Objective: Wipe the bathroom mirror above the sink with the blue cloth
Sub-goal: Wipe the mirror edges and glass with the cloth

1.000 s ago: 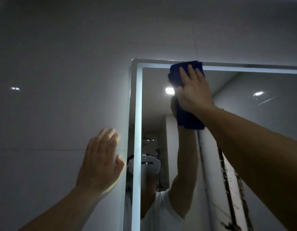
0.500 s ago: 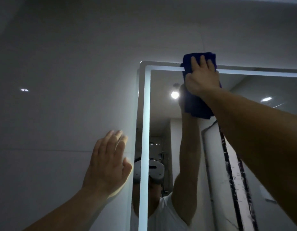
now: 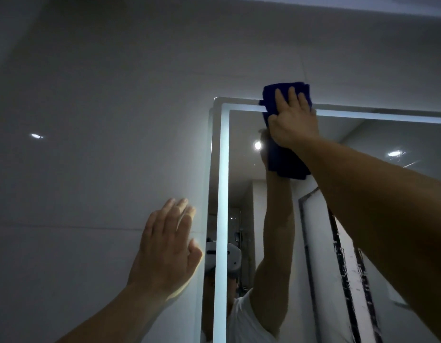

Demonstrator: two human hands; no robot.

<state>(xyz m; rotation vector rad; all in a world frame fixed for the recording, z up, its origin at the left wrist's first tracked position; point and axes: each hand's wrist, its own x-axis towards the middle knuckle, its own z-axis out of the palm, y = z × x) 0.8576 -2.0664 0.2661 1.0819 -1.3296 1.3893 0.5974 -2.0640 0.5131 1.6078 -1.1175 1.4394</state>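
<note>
The mirror (image 3: 241, 149) fills the right half of the head view, edged by a lit white strip along its left side and top. My right hand (image 3: 292, 122) presses the blue cloth (image 3: 271, 95) flat against the mirror's top edge near the upper left corner. The cloth sticks up past the frame and hangs down below my wrist. My left hand (image 3: 168, 248) lies flat with fingers together on the grey wall just left of the mirror, holding nothing. The sink is out of view.
Glossy grey wall tiles (image 3: 90, 144) cover the left and top, with the ceiling edge (image 3: 338, 6) close above the mirror. The mirror reflects a person's raised arm, a white headset, ceiling lights and a marbled panel.
My right hand and the cloth have slid up over the mirror's top frame. The view has shifted, so the mirror sits further right. My left hand stays on the wall.
</note>
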